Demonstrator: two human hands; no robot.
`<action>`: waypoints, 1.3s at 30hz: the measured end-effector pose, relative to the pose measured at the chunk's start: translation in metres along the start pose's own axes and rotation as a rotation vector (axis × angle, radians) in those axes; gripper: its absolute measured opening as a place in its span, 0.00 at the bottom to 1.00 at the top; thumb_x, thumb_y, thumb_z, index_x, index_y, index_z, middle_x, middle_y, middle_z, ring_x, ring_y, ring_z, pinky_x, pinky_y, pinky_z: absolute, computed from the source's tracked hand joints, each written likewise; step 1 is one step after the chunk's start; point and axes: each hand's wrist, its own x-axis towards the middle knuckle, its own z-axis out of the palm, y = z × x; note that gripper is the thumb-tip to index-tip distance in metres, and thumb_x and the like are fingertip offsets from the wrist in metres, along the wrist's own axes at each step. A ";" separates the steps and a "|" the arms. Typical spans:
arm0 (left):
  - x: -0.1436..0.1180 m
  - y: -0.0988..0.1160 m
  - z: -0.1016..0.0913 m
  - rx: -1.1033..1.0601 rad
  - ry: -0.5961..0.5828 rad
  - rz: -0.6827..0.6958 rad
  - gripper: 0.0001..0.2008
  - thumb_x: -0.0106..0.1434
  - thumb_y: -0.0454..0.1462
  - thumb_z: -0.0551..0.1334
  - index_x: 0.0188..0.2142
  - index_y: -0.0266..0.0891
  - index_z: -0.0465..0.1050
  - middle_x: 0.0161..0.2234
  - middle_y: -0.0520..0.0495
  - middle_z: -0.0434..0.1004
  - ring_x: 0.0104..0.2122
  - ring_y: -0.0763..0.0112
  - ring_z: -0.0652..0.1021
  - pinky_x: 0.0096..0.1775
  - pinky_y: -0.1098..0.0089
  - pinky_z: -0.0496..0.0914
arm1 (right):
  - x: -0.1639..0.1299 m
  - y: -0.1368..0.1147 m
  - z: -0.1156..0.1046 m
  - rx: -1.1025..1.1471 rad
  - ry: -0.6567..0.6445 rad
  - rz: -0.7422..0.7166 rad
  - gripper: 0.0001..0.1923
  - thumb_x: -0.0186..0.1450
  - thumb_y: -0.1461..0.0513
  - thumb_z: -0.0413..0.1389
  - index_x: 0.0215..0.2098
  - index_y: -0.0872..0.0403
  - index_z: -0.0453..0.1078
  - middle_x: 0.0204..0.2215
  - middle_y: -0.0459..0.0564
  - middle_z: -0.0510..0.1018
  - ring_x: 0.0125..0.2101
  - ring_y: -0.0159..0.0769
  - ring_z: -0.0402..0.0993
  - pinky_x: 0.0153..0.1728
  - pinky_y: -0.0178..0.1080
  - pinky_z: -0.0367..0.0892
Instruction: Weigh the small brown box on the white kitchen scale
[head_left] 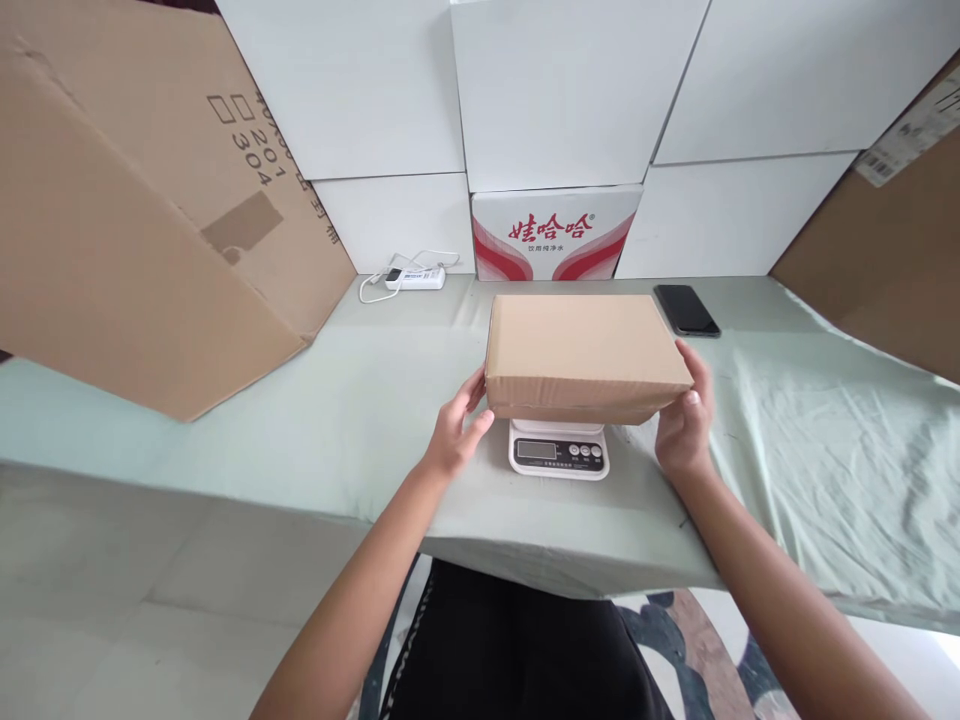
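A closed brown cardboard box (585, 340) is over a white digital kitchen scale (559, 452), hiding its weighing plate. Whether the box rests on the plate or is held just above it, I cannot tell. The scale's display and round buttons show in front, with no digits readable. My left hand (459, 425) grips the box's left side, thumb at the front lower corner. At the opposite end, my right hand (688, 410) holds the right side, its fingers around the front right corner.
A black phone (686, 310) lies behind the box on the right. Near the back, a white power strip (415, 278) has a loose cable. Large cartons (150, 220) flank the cloth-covered table (375, 400). Along the back stand white panels and a red-and-white carton (555, 235).
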 end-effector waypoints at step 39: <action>0.118 -0.032 0.010 -0.070 0.115 -0.144 0.39 0.67 0.49 0.65 0.74 0.42 0.66 0.77 0.39 0.72 0.79 0.45 0.67 0.79 0.46 0.60 | 0.084 0.075 0.051 -0.101 -0.136 0.121 0.48 0.64 0.44 0.61 0.78 0.44 0.54 0.80 0.53 0.62 0.81 0.56 0.55 0.85 0.63 0.44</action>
